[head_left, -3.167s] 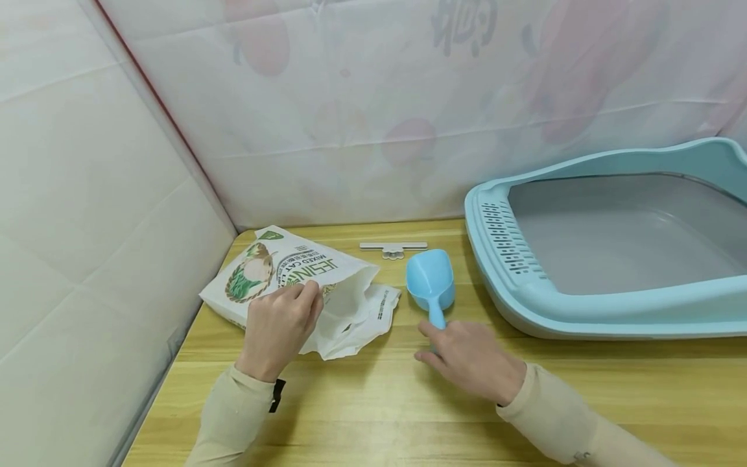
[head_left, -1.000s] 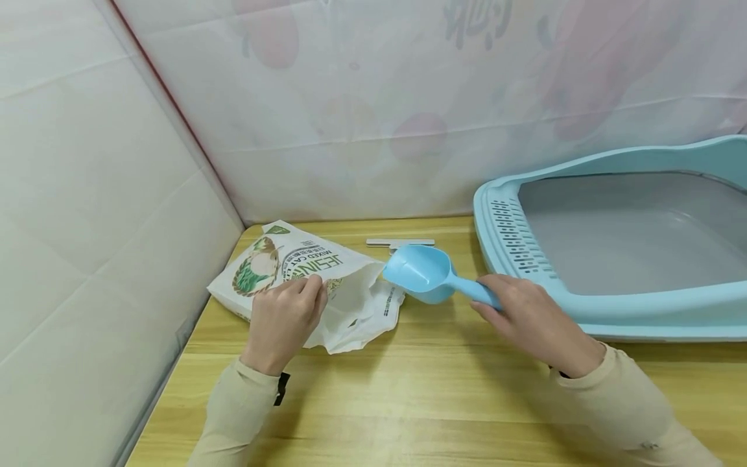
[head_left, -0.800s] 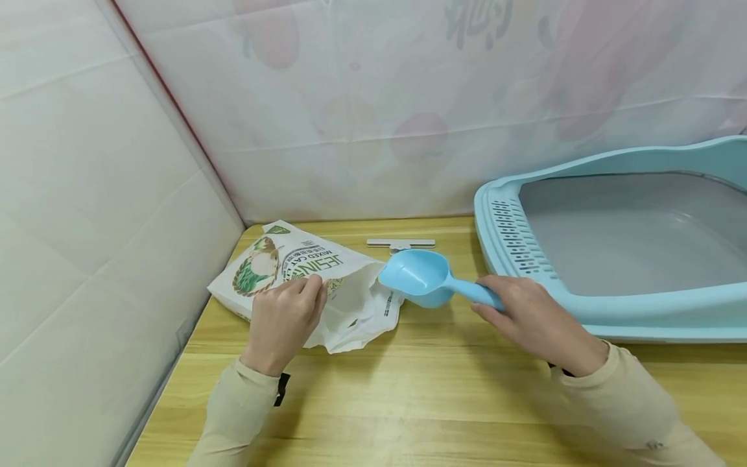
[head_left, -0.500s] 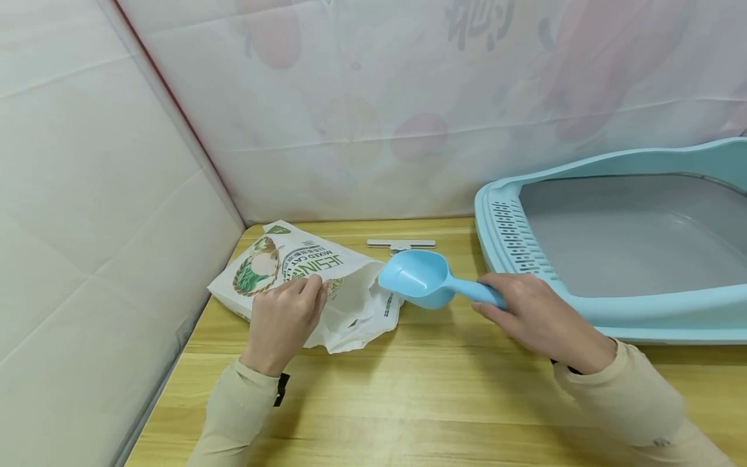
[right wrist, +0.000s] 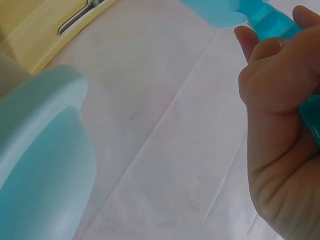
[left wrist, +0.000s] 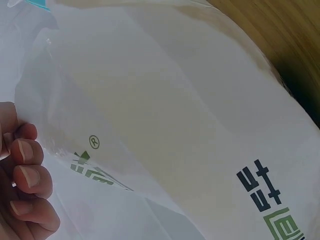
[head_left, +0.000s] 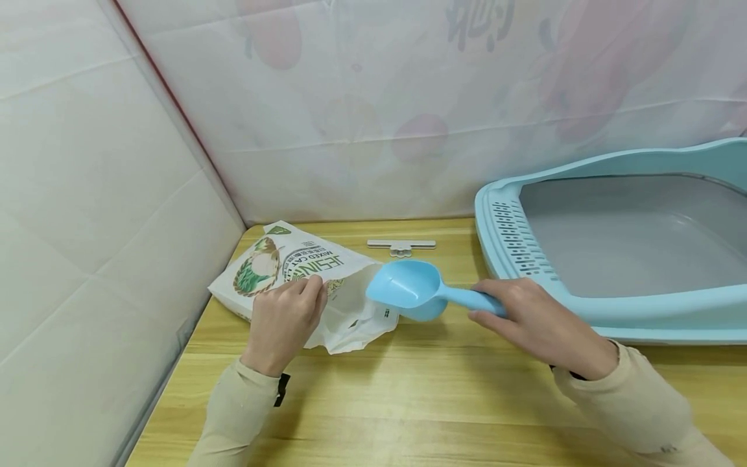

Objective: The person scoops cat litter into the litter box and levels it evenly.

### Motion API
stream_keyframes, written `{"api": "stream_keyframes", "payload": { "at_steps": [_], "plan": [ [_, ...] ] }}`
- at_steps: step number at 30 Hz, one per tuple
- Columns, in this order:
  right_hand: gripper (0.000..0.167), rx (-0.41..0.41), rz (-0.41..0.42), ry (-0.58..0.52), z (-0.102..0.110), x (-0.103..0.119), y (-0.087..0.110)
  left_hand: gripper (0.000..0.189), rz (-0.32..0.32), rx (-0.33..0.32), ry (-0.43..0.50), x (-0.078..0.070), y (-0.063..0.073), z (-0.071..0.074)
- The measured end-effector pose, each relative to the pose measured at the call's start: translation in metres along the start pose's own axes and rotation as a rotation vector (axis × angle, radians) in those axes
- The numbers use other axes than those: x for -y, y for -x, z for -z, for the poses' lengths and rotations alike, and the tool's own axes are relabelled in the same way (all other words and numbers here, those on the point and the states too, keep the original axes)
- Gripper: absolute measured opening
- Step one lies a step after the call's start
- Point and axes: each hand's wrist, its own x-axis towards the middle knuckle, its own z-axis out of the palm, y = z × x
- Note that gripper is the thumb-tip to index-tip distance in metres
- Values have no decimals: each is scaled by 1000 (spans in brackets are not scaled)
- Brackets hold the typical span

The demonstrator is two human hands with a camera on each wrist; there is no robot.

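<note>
A white bag of cat litter (head_left: 315, 256) lies on its side at the left of the table, its mouth facing right. My left hand (head_left: 286, 321) pinches the upper edge of that mouth; in the left wrist view its curled fingers (left wrist: 32, 176) sit at the bag's edge. A light blue scoop (head_left: 405, 285) is in my right hand (head_left: 543, 324), gripped by its handle. The scoop's bowl looks empty and points left, its tip overlapping the bag's opening in the head view. Part of the handle is hidden inside the right hand.
A blue litter box (head_left: 583, 318) with a grey inside stands at the right, close to my right hand. Behind the scoop lies a white sealing clip (head_left: 401, 245). Fabric walls (head_left: 350, 175) close off the back and left of the wooden table (head_left: 373, 415).
My right hand has lifted the scoop off the table and turned its bowl left. Lately the bowl has moved slightly left and nearer me, to the bag's mouth. My left hand keeps its hold.
</note>
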Motion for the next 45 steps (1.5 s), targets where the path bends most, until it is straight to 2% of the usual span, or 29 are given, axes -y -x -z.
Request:
{"api": "stream_keyframes", "payload": {
  "at_steps": [9, 18, 26, 36, 45],
  "plan": [
    [12, 62, -5, -26, -3, 6, -8, 23, -4, -1, -2, 0, 0, 0],
    [7, 95, 27, 14, -12, 9, -18, 22, -6, -3, 2, 0, 1, 0],
    [23, 81, 55, 73, -16, 8, -22, 22, -12, -19, -2, 0, 0, 0],
    [20, 109, 67, 101, -20, 16, -31, 22, -14, -8, 0, 1, 0, 0],
    [30, 138, 88, 98, -27, 19, -45, 21, -11, -3, 0, 1, 0, 0]
  ]
}}
